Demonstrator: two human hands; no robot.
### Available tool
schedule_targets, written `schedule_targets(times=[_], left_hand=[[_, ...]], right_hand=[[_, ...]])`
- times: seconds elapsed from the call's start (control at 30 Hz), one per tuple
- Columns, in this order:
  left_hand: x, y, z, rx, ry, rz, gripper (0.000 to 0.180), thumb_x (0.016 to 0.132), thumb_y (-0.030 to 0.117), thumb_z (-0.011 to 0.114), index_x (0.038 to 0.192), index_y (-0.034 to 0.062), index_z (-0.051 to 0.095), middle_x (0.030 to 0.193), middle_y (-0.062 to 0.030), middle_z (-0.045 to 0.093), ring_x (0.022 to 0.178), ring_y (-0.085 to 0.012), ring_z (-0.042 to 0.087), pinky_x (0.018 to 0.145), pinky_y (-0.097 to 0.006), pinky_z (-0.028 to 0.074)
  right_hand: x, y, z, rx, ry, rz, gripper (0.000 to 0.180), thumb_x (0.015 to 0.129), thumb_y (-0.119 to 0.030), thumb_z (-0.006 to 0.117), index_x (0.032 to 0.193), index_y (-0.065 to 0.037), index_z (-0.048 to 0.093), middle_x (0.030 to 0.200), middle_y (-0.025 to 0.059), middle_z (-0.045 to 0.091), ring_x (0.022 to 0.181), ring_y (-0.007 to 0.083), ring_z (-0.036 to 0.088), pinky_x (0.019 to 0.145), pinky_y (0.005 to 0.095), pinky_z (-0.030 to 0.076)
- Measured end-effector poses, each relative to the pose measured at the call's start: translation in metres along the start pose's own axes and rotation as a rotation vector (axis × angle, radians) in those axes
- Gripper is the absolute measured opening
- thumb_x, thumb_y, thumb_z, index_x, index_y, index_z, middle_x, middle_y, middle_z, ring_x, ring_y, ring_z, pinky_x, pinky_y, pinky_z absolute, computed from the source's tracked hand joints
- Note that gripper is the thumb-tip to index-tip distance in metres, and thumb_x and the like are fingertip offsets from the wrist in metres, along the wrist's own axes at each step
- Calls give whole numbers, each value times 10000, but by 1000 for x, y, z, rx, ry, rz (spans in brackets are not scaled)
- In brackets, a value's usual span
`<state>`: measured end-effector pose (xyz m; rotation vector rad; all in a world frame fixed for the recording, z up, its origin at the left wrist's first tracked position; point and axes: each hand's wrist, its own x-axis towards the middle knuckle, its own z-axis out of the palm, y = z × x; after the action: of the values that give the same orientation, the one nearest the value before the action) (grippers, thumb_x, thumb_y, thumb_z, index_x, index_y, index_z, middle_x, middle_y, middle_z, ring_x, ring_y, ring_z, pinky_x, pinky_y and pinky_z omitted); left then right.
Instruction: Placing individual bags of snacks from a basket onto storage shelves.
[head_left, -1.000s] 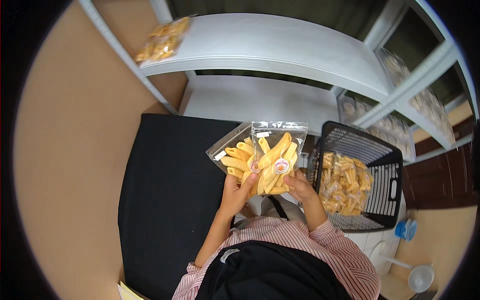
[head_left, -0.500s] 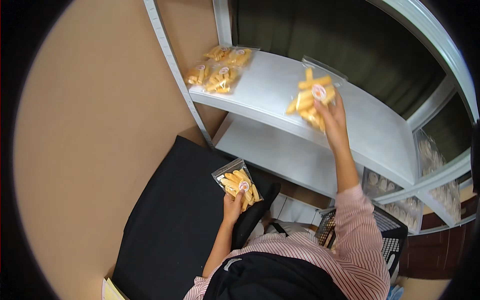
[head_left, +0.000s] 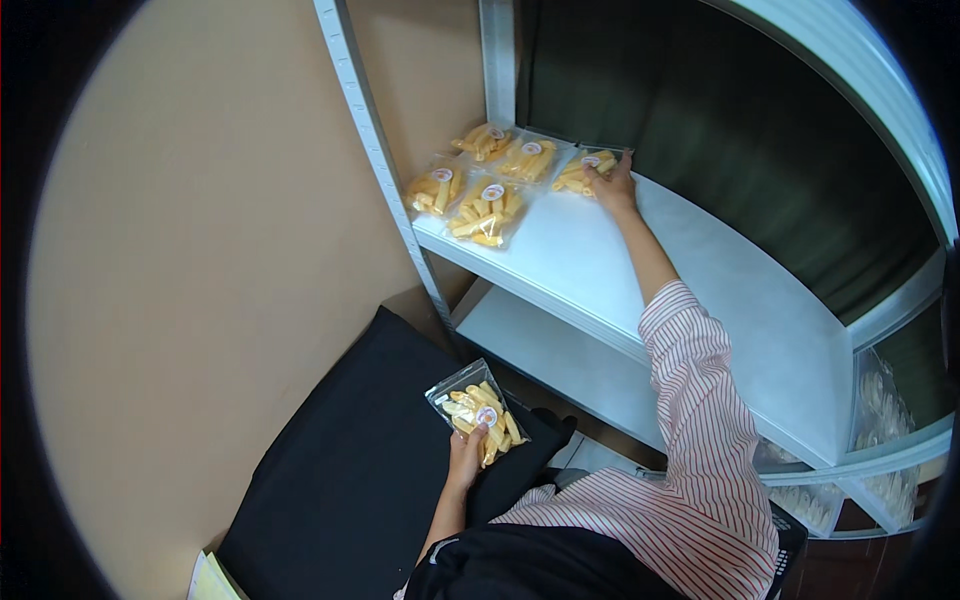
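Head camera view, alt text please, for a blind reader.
A person's right hand holds a bag of yellow snacks at a white shelf, beside four similar bags, while the left hand grips another bag over a black surface.

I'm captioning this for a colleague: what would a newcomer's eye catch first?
Probably the right hand, touching a snack bag toward the upper shelf's back, right of four similar bags. Then the left hand, lower down, holding another bag over the black surface.
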<state>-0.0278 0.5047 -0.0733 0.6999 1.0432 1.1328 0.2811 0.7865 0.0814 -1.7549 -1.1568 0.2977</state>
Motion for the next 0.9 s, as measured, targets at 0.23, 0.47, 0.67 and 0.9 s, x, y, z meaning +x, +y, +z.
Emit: schedule_targets(times=[0.23,0.47,0.67,0.9], left_hand=[[6,19,6,24,-76,-35,341,818,137,488,1104,-39,429,1034,-106,530,934,-172,519,810,-274,408],[9,80,33,-99,-203,39,456,795,125,503,1188,-32,333,1127,-119,464,1031,-192,467,881,-298,369],[23,129,58,38,-366,76,577,733,106,565,1215,-21,273,1132,-117,451,1043,-191,459,895,-308,357],[23,156,94,-132,-493,67,587,735,87,556,1227,-26,257,1139,-129,444,1028,-188,475,869,-305,390]], right_hand=[[3,0,0,-334,-25,-12,813,673,-451,604,1254,13,274,1203,219,370,1153,329,315,960,365,286],[-22,-19,-14,-358,505,-478,561,706,-310,621,1154,-31,430,1102,151,440,995,273,437,856,364,362],[-160,-98,-47,274,-629,-745,373,712,-148,639,1027,-75,454,1063,104,425,750,175,509,653,274,418],[-190,-107,-79,442,-855,-388,487,725,-142,643,1138,-51,401,1217,151,281,916,246,530,692,272,498]])
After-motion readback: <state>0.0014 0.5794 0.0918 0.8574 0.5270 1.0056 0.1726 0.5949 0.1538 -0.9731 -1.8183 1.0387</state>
